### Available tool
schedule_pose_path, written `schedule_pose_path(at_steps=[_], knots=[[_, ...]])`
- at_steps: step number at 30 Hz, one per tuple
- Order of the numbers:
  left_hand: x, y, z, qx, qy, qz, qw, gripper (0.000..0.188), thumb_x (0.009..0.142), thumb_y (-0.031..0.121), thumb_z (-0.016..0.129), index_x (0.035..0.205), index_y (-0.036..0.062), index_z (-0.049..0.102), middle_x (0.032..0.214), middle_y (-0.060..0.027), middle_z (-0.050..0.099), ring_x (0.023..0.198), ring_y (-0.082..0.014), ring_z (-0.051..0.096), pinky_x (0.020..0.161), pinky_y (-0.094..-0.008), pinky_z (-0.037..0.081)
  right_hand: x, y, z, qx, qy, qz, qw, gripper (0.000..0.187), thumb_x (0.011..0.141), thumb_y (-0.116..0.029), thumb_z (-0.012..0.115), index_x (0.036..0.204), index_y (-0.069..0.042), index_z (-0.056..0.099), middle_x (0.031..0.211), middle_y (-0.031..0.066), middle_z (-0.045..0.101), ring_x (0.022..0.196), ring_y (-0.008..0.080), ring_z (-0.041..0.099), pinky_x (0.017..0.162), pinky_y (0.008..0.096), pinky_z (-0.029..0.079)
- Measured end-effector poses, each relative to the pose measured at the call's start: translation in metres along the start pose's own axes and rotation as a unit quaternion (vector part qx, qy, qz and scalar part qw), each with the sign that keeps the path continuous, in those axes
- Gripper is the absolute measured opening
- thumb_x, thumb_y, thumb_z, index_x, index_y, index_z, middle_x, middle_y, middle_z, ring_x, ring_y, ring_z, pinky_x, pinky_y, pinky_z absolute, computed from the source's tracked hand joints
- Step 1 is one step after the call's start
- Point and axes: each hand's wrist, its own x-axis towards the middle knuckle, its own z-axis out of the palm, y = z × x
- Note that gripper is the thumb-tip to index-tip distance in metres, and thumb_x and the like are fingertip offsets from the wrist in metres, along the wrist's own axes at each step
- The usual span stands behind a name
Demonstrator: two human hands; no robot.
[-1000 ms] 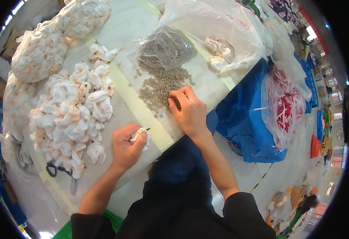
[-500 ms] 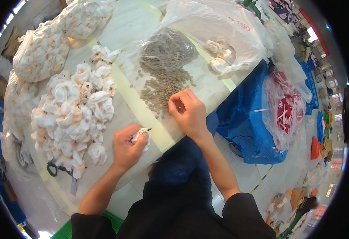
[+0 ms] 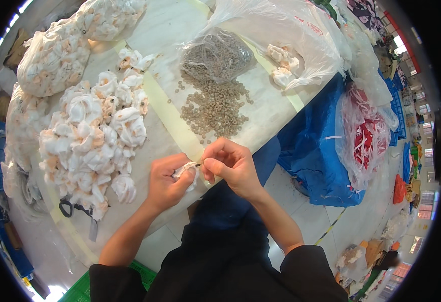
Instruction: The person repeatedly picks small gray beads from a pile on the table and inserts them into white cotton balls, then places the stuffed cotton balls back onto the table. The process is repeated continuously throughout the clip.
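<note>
My left hand [image 3: 166, 185] is closed around a white fabric flower [image 3: 186, 170], whose short dark stem tip points to the right. At that tip, the thumb and fingers of my right hand [image 3: 234, 171] are pinched together. What sits between them is too small or hidden to make out. Just beyond the hands lies a loose spread of small grey-brown rings [image 3: 215, 111], spilling from a clear plastic bag [image 3: 217, 55] full of more. A large heap of white flowers with peach tints [image 3: 92, 143] covers the table to the left.
Bags stuffed with similar flowers [image 3: 54, 63] stand at the far left. A black loop-handled tool [image 3: 66, 208] lies by the heap's near edge. An opened clear bag with a few flowers [image 3: 284, 65] is at the far right. Beside the table stands a blue-covered container [image 3: 313, 156].
My right hand has come from the edge of the ring spread, nearer and slightly left, to meet the flower's stem tip. My left hand has shifted slightly right, still holding the flower.
</note>
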Motion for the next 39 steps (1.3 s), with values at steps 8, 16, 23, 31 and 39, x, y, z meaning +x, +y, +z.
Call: schedule_pose_path(at_steps=[8,16,23,31,39], knots=[[0.0,0.0,0.0,-0.008,-0.002,-0.023,1.0,0.021,0.091,0.016,0.066,0.079,-0.0013,0.064,0.067,-0.0071,0.057,0.06,-0.0144,0.051,0.057,-0.0322,0.039,-0.002,0.002,-0.001,-0.02,0.004,0.007,1.0,0.009,0.103,-0.004,0.066,0.109,0.002,0.066,0.088,0.0073,0.069,0.076,0.0126,0.064,0.068,0.0283,0.054],[0.001,-0.004,-0.001,-0.015,-0.004,-0.017,1.0,0.019,0.09,0.015,0.066,0.079,-0.0015,0.065,0.067,-0.0069,0.057,0.06,-0.0144,0.05,0.057,-0.0327,0.04,-0.001,0.009,-0.004,-0.001,-0.02,0.018,1.0,0.013,0.107,-0.012,0.067,0.111,0.0,0.064,0.089,0.0037,0.067,0.078,0.0093,0.063,0.072,0.0263,0.053],[0.002,-0.001,-0.001,-0.014,-0.017,-0.006,1.0,0.016,0.09,0.012,0.066,0.079,-0.0006,0.068,0.068,-0.0063,0.06,0.06,-0.014,0.052,0.057,-0.0319,0.04,-0.002,0.007,-0.005,-0.001,-0.023,0.023,0.999,0.014,0.106,-0.012,0.067,0.112,0.001,0.063,0.093,0.0069,0.067,0.079,0.0126,0.062,0.071,0.0281,0.053],[0.001,-0.001,0.0,-0.019,-0.03,-0.015,0.999,0.015,0.089,0.011,0.066,0.08,-0.0003,0.068,0.068,-0.007,0.06,0.06,-0.0149,0.052,0.057,-0.0323,0.04,-0.001,0.005,-0.005,0.007,-0.024,0.049,0.998,0.012,0.105,-0.011,0.069,0.11,-0.001,0.066,0.089,0.0048,0.068,0.074,0.0103,0.062,0.067,0.0263,0.052],[0.003,0.0,0.002,0.035,-0.03,0.002,0.999,0.015,0.088,0.01,0.066,0.077,-0.0007,0.064,0.067,-0.0094,0.058,0.058,-0.0185,0.052,0.056,-0.0348,0.04,-0.008,0.004,-0.004,-0.215,0.015,-0.039,0.976,0.01,0.101,-0.007,0.072,0.106,0.0,0.066,0.091,0.0038,0.071,0.081,0.0079,0.067,0.071,0.0248,0.055]])
